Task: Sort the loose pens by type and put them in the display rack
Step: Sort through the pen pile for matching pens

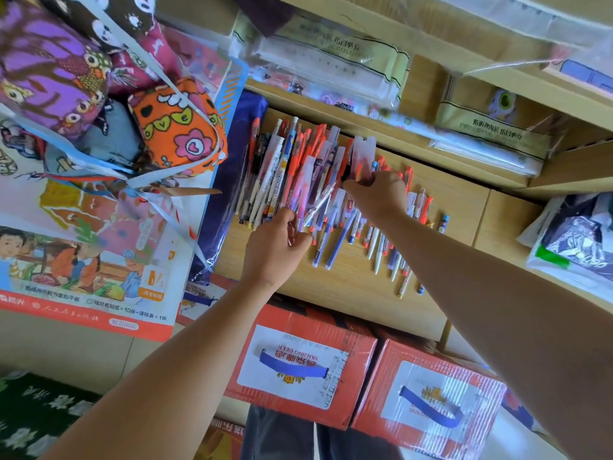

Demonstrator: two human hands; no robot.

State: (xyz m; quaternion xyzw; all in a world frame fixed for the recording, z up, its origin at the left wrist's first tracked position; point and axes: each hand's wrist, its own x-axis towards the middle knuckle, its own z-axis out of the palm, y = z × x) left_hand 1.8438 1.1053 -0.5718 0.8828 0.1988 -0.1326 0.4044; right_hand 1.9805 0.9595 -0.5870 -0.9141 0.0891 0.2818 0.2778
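The loose pens (298, 167), mostly red and blue and many in clear sleeves, lie fanned in a thick heap across the wooden shelf (348, 287), from its left end to about its middle, with a thinner row trailing toward the front edge. The left hand (272, 250) is at the heap's near side, fingers curled round a clear pen (318, 205) that slants upward. The right hand (378, 194) reaches into the heap's far side, fingertips bent and pinching a few sleeved pens (363, 154). Below the shelf's front edge stand two red cartons (298, 363) with blue handles. Tied fabric pouches (179, 127) sit past the left end.
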